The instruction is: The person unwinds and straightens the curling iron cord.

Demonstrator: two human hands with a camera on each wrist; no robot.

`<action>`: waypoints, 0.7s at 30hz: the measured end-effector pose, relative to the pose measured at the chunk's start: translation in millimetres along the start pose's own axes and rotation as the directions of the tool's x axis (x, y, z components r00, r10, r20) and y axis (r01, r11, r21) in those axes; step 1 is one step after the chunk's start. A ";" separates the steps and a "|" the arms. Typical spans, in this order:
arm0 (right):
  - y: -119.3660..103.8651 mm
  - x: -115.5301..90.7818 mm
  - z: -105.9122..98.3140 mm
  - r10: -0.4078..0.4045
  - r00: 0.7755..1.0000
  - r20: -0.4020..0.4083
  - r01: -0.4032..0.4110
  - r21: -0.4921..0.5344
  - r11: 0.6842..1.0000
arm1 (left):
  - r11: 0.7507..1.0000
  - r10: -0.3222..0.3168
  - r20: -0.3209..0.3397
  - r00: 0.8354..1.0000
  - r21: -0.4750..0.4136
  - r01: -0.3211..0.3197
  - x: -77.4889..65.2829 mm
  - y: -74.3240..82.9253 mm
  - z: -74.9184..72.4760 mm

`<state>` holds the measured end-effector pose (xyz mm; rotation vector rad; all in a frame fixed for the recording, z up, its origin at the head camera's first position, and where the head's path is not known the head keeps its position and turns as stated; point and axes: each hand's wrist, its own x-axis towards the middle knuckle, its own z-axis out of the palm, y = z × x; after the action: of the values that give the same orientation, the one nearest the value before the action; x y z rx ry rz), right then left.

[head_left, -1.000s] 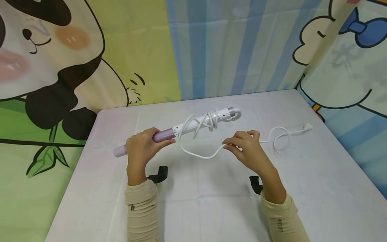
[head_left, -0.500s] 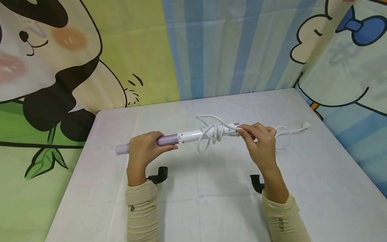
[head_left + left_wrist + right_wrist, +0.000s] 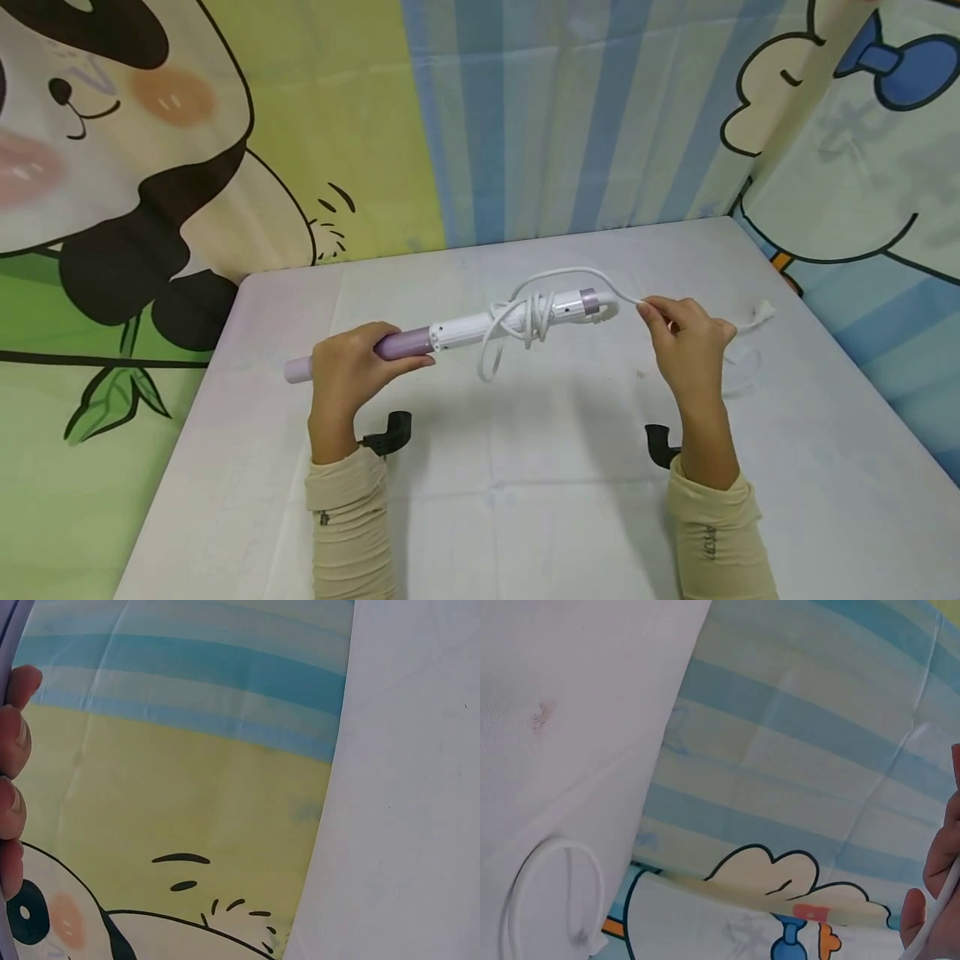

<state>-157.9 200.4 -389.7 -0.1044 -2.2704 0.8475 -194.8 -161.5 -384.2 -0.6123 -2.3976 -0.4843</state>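
My left hand [image 3: 348,367] grips the mauve barrel of a curling iron [image 3: 465,331], held over the table with its white handle pointing right. White power cord [image 3: 570,271] is wound in several loose turns round the handle, one loop hanging below. Between thumb and fingertips my right hand [image 3: 690,346] pinches the cord, drawing a stretch of it out from the coils. Only curled fingertips [image 3: 15,742] at the left edge show in the left wrist view. The right wrist view has the cord [image 3: 939,904] running across the fingers.
A white-covered table [image 3: 525,517] lies below. The cord's plug [image 3: 763,312] and a slack loop [image 3: 555,844] lie at the right on it. Patterned cloth [image 3: 525,117] hangs behind and at the sides. A black bracket [image 3: 390,433] is at the left wrist, another [image 3: 662,446] at the right.
The right hand, still pinching the cord, went from below the handle up to its end, then out to the right. The cord now passes above the handle; the iron dipped and rose again.
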 end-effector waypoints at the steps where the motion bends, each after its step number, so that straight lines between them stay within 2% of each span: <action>1: 1.6 0.2 -0.8 0.015 1.000 0.020 -0.015 -0.028 1.000 | 1.000 -0.009 -0.008 1.000 0.002 0.009 0.1 -0.1 -0.1; 6: 11.5 1.7 -4.8 0.088 0.991 0.103 -0.067 -0.194 0.979 | 0.995 -0.087 -0.058 0.994 0.035 0.089 -0.4 -1.6 -0.8; 10: 22.1 2.4 -2.0 0.131 0.977 0.170 -0.077 -0.291 0.954 | 0.986 -0.157 -0.117 0.981 0.046 0.163 -2.2 -4.5 -1.9; 13: 31.5 2.7 3.9 0.161 0.957 0.243 -0.072 -0.339 0.938 | 0.978 -0.200 -0.151 0.968 0.030 0.207 -3.3 -6.4 -3.5; 15: 38.2 2.7 8.2 0.190 0.933 0.306 -0.069 -0.366 0.928 | 0.972 -0.229 -0.167 0.959 0.020 0.235 -3.5 -6.8 -4.1; 17: 44.6 2.1 12.1 0.235 0.897 0.374 -0.074 -0.397 0.915 | 0.965 -0.256 -0.179 0.950 0.018 0.263 -3.0 -6.4 -4.5; 21: 49.6 0.4 13.9 0.315 0.794 0.519 -0.065 -0.444 0.894 | 0.947 -0.310 -0.200 0.930 0.021 0.320 -0.9 -3.1 -3.0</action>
<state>-175.0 231.7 -426.8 -0.3118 -3.0491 0.5282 -194.5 -165.7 -383.1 -0.1438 -2.3181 -0.5839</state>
